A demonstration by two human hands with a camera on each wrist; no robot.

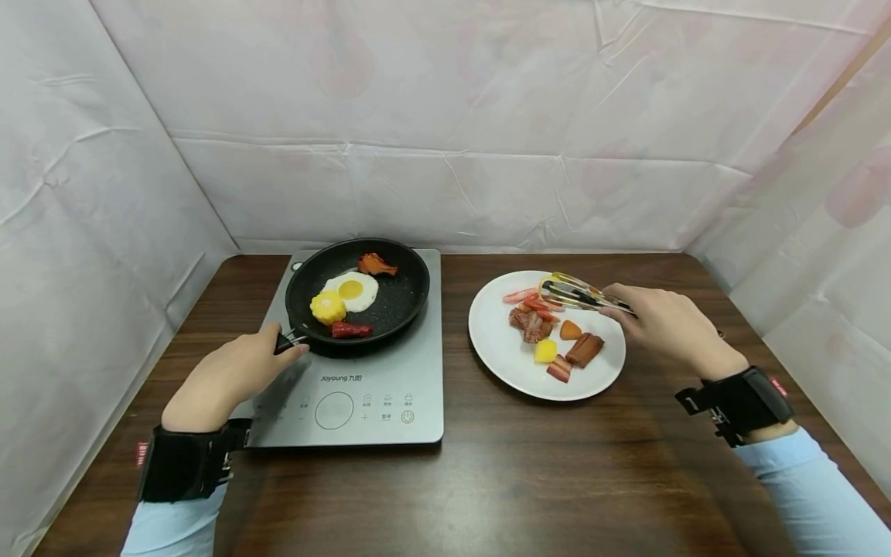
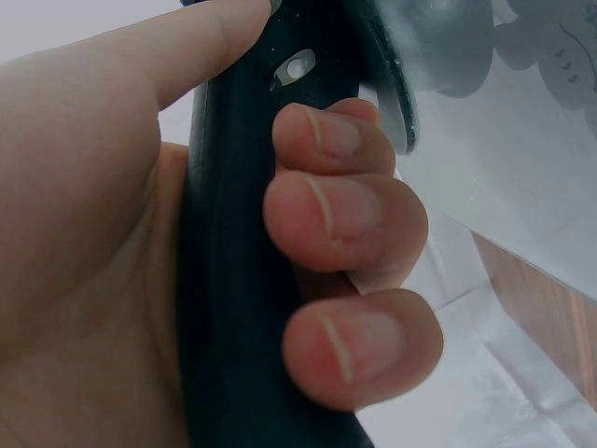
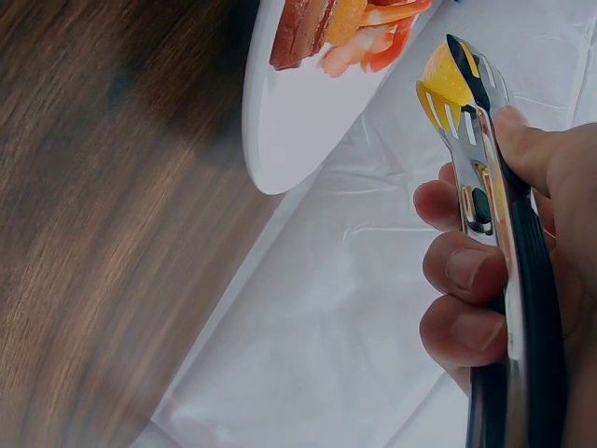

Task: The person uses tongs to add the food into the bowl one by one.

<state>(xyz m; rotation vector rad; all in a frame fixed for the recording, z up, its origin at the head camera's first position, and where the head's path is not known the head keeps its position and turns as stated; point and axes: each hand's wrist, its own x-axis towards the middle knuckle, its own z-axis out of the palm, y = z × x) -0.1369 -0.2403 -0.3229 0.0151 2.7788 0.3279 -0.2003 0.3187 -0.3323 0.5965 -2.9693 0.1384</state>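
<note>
In the head view my left hand (image 1: 233, 375) grips the handle of a black frying pan (image 1: 390, 313) on the induction cooker. The left wrist view shows fingers curled round the black handle (image 2: 233, 280). The pan contains a fried egg (image 1: 358, 291), a yellow corn piece (image 1: 328, 307), a dark red piece (image 1: 351, 330) and a browned piece (image 1: 377, 264). My right hand (image 1: 671, 325) holds metal tongs (image 3: 494, 215) above a white plate (image 1: 497, 352). Between the tong tips is a yellow piece (image 3: 448, 77), its kind unclear.
The induction cooker (image 1: 418, 387) stands at the left of the brown wooden table (image 1: 501, 480). On the plate lie several food pieces, among them brown meat (image 1: 585, 350), a yellow cube (image 1: 546, 350) and reddish sticks (image 1: 520, 295). White sheeting (image 1: 445, 186) surrounds the table's back and sides.
</note>
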